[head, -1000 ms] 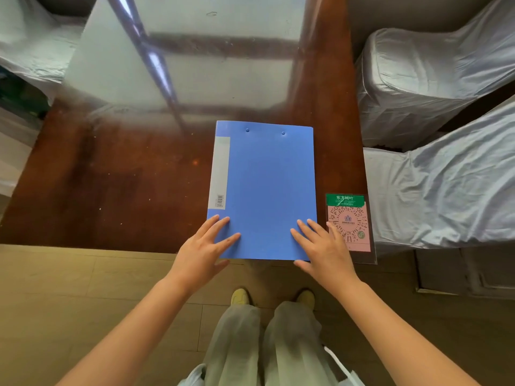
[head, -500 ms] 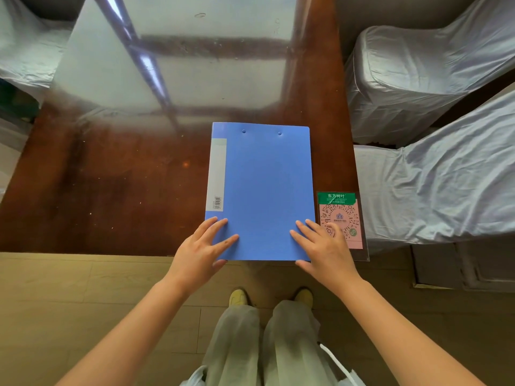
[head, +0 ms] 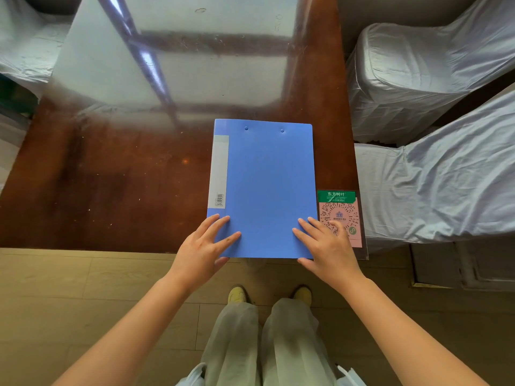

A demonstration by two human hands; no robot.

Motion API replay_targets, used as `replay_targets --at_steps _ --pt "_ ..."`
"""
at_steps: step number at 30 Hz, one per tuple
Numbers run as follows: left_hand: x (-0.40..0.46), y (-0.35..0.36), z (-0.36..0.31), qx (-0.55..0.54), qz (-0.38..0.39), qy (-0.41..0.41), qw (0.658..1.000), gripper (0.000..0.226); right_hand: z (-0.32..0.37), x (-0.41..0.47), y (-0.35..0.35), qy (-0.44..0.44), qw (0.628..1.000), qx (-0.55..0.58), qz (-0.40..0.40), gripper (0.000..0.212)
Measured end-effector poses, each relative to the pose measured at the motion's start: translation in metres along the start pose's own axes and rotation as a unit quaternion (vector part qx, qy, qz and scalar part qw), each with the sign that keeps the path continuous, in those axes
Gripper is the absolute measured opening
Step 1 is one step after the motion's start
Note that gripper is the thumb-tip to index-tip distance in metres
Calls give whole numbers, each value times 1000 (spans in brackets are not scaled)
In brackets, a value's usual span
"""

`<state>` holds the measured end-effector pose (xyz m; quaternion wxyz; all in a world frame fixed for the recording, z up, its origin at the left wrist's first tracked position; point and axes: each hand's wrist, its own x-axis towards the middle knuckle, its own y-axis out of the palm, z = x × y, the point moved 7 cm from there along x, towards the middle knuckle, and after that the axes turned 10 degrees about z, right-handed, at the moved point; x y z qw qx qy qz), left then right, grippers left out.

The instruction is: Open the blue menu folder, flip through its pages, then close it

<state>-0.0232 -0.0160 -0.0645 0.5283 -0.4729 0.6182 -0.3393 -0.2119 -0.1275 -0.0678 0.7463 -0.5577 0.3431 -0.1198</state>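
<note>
Both flat, ungripping: left hand [head: 204, 247] and right hand [head: 324, 243] rest on the closed blue menu folder [head: 267, 188]; lift its free edge beside the right fingertips, left palm steadying.

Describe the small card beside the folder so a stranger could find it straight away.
Start at the brown table and go to its near right corner, where the blue folder lies closed. The card lies flat just right of the folder, partly under the right hand. It alone is pink with a green top band and a square code pattern.
</note>
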Motion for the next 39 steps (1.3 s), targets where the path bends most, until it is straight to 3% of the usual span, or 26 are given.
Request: replay_targets --at_steps 25,39 --pt "10 -1 10 52 42 41 997 67 -5 11 -6 -37 999 -35 7 65" --pt "4 -6 6 21 10 24 999 68 -2 8 -8 -29 999 -25 22 65"
